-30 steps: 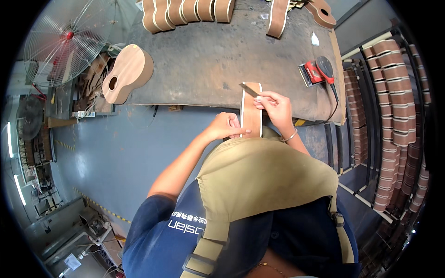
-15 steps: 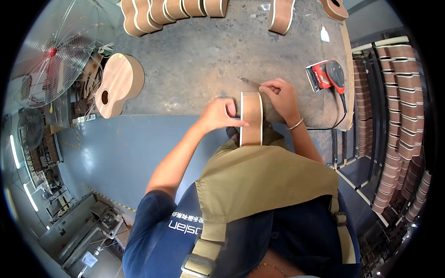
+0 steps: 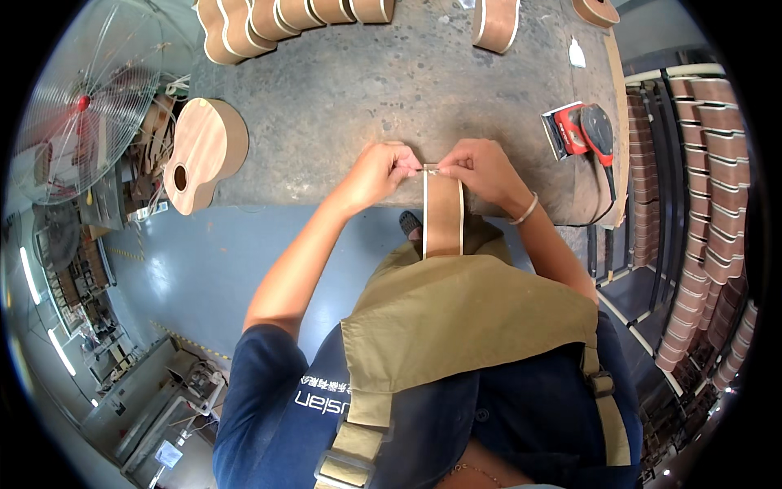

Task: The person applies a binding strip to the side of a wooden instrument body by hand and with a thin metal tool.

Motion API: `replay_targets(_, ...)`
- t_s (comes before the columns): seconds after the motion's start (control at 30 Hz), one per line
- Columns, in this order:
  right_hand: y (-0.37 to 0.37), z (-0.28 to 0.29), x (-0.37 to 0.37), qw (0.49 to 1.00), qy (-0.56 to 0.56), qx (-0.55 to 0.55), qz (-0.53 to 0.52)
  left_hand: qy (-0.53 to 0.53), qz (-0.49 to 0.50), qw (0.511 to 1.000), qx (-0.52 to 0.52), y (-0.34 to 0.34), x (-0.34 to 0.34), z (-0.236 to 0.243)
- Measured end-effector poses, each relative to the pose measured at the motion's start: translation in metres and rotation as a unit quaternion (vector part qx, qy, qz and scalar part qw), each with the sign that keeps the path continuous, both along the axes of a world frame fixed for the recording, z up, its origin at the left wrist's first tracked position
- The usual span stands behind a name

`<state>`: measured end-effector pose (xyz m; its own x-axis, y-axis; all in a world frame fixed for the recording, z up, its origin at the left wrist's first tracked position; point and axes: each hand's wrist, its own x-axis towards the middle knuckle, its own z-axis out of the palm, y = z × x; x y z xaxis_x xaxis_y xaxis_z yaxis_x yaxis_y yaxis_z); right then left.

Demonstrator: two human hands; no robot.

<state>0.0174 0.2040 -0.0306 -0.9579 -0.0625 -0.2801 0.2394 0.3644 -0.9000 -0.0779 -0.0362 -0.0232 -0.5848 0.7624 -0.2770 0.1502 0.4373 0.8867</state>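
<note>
A brown wooden piece with cream edge bindings (image 3: 442, 213), apparently an instrument body seen edge-on, rests upright in the view against my olive apron (image 3: 464, 314) at the table's front edge. My left hand (image 3: 383, 169) and my right hand (image 3: 481, 169) are closed at either side of its far end, pinching a thin dark blade-like tool (image 3: 427, 168) held level across the wood. Fine details between the fingertips are too small to make out. A pale wooden ukulele body with a sound hole (image 3: 204, 151) lies at the table's left.
The metal-topped table (image 3: 326, 90) carries a row of bodies (image 3: 289, 18), another body (image 3: 494, 23), a white bottle (image 3: 577, 52) and a red sander (image 3: 578, 129) with its cord. A fan (image 3: 85, 102) stands left; racks of wooden pieces (image 3: 700, 187) stand right.
My left hand has risen from the wood's side to its far end. The tool has turned from slanting to level, with both hands now on it. The view has shifted slightly.
</note>
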Motion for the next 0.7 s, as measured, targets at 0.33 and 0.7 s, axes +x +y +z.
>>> replay_targets(0.33, 0.0, -0.014, 0.004, 0.998, 0.066, -0.014, 0.01, 0.014, 0.021, 0.999, -0.034, 0.002, 0.003, 0.003)
replay_targets(0.7, -0.008, 0.012, 0.017, 0.992, 0.121, -0.021, -0.008, 0.091, 0.049, 0.995, 0.006, -0.004, 0.021, 0.02)
